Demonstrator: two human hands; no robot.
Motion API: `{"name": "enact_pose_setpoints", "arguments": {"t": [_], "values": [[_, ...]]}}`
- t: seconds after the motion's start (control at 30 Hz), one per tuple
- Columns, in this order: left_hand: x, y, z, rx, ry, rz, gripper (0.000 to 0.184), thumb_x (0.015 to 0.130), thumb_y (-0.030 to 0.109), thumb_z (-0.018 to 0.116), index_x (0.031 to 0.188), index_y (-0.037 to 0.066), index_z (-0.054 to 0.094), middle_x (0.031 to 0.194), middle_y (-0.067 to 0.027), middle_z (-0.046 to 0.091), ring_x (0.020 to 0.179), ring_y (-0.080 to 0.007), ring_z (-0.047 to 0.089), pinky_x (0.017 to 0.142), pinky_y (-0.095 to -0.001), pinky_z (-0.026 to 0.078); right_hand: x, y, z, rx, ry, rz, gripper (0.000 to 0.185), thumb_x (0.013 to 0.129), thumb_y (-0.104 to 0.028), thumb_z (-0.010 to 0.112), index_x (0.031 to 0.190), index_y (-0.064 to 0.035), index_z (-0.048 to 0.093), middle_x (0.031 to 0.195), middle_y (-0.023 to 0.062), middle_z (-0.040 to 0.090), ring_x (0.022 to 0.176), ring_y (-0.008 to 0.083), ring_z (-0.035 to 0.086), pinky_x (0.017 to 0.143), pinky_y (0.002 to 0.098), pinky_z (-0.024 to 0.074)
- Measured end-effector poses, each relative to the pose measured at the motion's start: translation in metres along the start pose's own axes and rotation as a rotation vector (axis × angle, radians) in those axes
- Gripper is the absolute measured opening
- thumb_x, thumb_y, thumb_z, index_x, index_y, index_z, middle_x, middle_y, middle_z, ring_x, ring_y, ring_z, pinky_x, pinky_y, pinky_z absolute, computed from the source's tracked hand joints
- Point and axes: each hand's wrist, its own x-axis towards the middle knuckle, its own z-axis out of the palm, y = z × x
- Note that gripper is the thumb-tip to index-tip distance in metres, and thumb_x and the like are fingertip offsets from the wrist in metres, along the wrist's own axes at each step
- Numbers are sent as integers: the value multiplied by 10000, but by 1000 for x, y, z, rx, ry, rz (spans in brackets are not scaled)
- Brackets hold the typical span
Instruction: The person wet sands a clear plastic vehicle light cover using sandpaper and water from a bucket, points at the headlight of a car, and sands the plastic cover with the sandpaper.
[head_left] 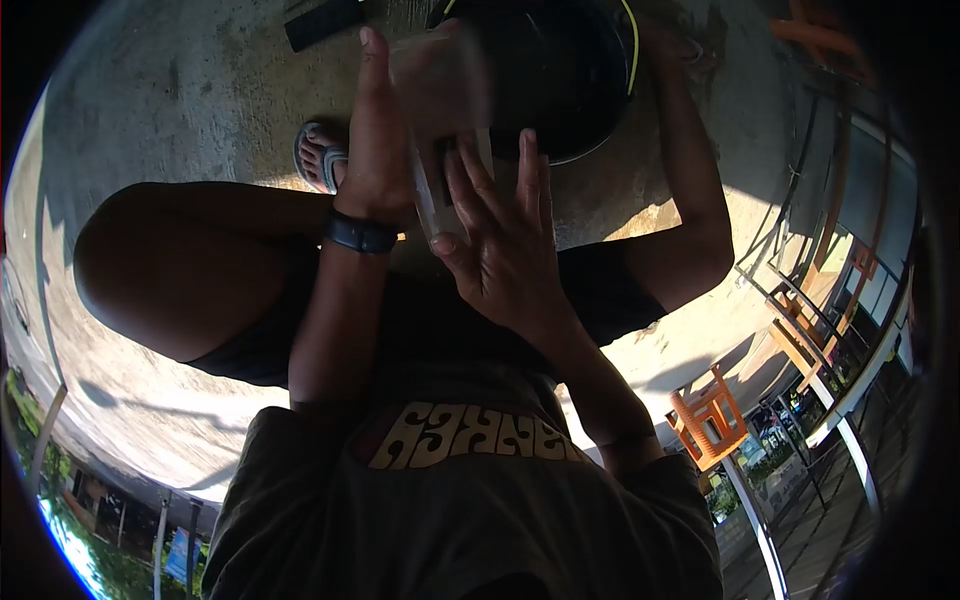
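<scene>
A clear plastic container (441, 85), partly smeared by motion, is held up in front of me between my hands. My left hand (378, 150), with a dark band on the wrist, is closed around its left side. The left thumb points up, and the other fingers are mostly hidden by the container. My right hand (507, 232) lies against the near right part of the container with its fingers stretched out and spread. Its thumb tip touches the container's lower edge. Just beyond, to the right, stands a wide black basin (565, 85).
A yellow strip (634, 45) runs along the basin's right rim. On the concrete floor (190, 110) lies a dark block-shaped object (325, 22). My sandalled foot (322, 155) is left of the container. An orange stool (708, 418) and metal frames stand to the right.
</scene>
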Motion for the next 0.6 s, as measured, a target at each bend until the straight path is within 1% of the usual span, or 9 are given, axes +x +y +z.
{"name": "enact_pose_setpoints", "arguments": {"t": [0.07, 0.17, 0.2, 0.3, 0.33, 0.43, 0.47, 0.57, 0.6], "values": [[-11, -20, 18, -9, -8, -100, 987, 960, 857, 318, 1549, 69, 398, 1142, -174, 663, 1036, -262, 670, 941, -415, 570, 4, 7, -12, -104, 36, 78, 765, 1085, -618, 310, 1559, -35, 455, 1696, 130, 324, 1576, 524, 86, 1236, 693, 137], [3, 3, -2, 27, 20, -29, 990, 957, 862, 320, 1532, 63, 425, 1129, -157, 661, 1042, -245, 661, 911, -395, 570, 4, -9, 4, 82, 80, 19, 737, 1095, -587, 320, 1544, -22, 470, 1679, 142, 354, 1570, 534, 95, 1231, 689, 157], [5, 11, -8, 0, 44, 1, 998, 951, 871, 318, 1517, 59, 446, 1158, -158, 659, 1066, -247, 655, 915, -402, 571, -13, -19, 5, 93, -20, 3, 715, 1103, -564, 326, 1558, -27, 448, 1681, 148, 348, 1569, 537, 96, 1229, 688, 159], [1, -7, -2, 57, -6, -113, 945, 976, 829, 354, 1558, 89, 433, 1228, -165, 637, 1124, -268, 641, 1009, -424, 555, 4, 9, 11, -67, 47, 39, 752, 1071, -599, 385, 1556, -26, 436, 1674, 160, 333, 1546, 573, 114, 1218, 704, 193], [6, -20, -1, 60, -59, -70, 934, 984, 819, 349, 1559, 88, 432, 1230, -165, 639, 1134, -279, 645, 1017, -432, 553, 19, 21, 7, -124, 76, 43, 753, 1068, -600, 399, 1561, -31, 422, 1678, 154, 325, 1549, 568, 113, 1218, 706, 191], [8, 7, -12, -228, -95, -84, 866, 1002, 772, 396, 1553, 104, 425, 1411, -215, 572, 1301, -412, 581, 1085, -627, 492, -9, -14, 14, 32, 3, -5, 704, 1086, -561, 396, 1532, -19, 458, 1657, 155, 363, 1544, 569, 127, 1207, 710, 207], [4, 18, 13, -147, 23, -12, 930, 993, 782, 406, 1516, 14, 451, 1318, -207, 627, 1153, -333, 649, 967, -527, 586, -18, -20, 14, 72, -16, -9, 632, 1120, -491, 345, 1553, -46, 461, 1673, 128, 370, 1561, 541, 125, 1232, 680, 171], [12, -20, -11, -79, -67, -141, 932, 992, 808, 348, 1552, 68, 439, 1260, -171, 638, 1166, -288, 641, 1045, -430, 532, 17, 20, 11, -113, 92, 53, 613, 1115, -467, 379, 1548, -42, 467, 1673, 128, 370, 1570, 530, 117, 1239, 668, 172], [11, -28, -13, -68, -10, -160, 937, 987, 818, 337, 1524, 62, 468, 1241, -176, 646, 1154, -285, 644, 1021, -422, 541, 29, 34, 10, -113, 137, 74, 595, 1114, -456, 396, 1547, -56, 478, 1675, 129, 369, 1565, 537, 137, 1241, 663, 172]]}}
